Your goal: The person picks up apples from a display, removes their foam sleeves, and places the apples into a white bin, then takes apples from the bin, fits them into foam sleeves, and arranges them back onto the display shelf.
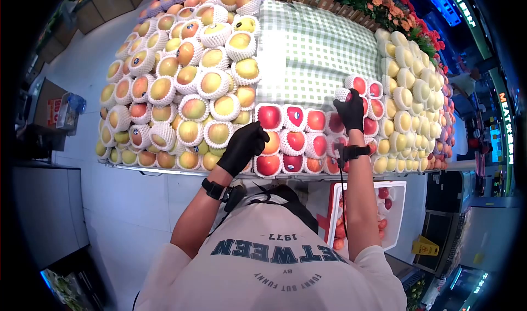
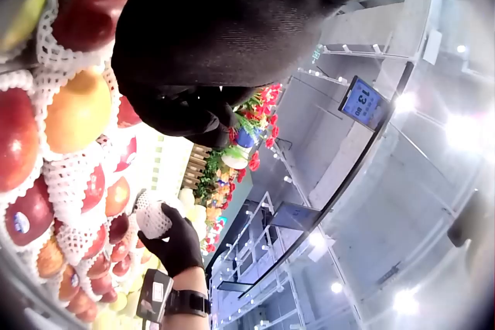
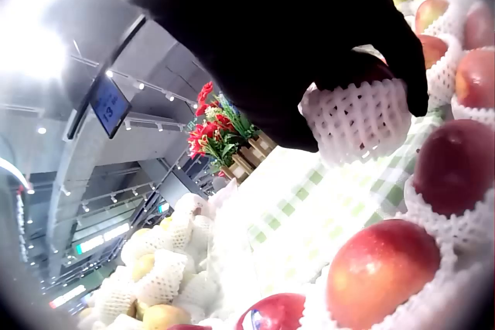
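Note:
My right hand (image 1: 350, 111), in a black glove, grips a red apple in a white foam net (image 3: 360, 117) over the near right part of the checked cloth. Foam fills most of what shows of this apple; its top is partly hidden by the fingers. Red apples (image 1: 295, 142) in foam nets stand in rows along the display's front, with a few more right of that hand. My left hand (image 1: 244, 149), also gloved in black, hovers at the left end of these rows. Its fingers are loosely curled, with nothing seen in them.
Yellow-red fruits (image 1: 193, 108) in nets are heaped on the left, pale yellow ones (image 1: 403, 102) on the right. Green-checked cloth (image 1: 318, 53) lies between them, backed by a small wooden fence (image 1: 329, 6) and flowers. Below the front edge stands a white foam box (image 1: 398, 212) with red fruit.

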A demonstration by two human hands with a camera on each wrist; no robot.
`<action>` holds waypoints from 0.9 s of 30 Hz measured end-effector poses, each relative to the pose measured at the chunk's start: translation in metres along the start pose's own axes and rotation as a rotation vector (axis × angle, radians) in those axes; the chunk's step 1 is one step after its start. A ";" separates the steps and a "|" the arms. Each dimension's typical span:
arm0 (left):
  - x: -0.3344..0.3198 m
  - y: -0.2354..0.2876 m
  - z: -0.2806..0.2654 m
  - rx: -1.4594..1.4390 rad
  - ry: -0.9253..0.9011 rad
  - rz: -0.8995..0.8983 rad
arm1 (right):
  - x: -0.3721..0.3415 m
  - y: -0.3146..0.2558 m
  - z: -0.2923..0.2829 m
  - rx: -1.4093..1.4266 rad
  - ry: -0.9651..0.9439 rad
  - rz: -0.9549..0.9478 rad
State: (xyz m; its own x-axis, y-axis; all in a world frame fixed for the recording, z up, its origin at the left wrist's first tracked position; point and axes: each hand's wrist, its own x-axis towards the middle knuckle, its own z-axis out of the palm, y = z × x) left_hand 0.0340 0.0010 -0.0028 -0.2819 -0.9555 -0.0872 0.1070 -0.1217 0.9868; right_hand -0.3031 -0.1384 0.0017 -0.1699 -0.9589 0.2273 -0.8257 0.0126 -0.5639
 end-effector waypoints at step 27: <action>0.020 -0.004 0.059 -0.567 0.019 -0.155 | -0.160 -0.112 0.025 0.242 -0.010 -0.223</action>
State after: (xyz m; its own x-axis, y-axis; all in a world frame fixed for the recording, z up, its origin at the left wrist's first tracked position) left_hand -0.0286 -0.0017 -0.0009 -0.3188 -0.9190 -0.2321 0.5602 -0.3802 0.7360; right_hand -0.1699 0.0065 0.0093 0.0074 -0.9331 0.3595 -0.6903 -0.2649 -0.6733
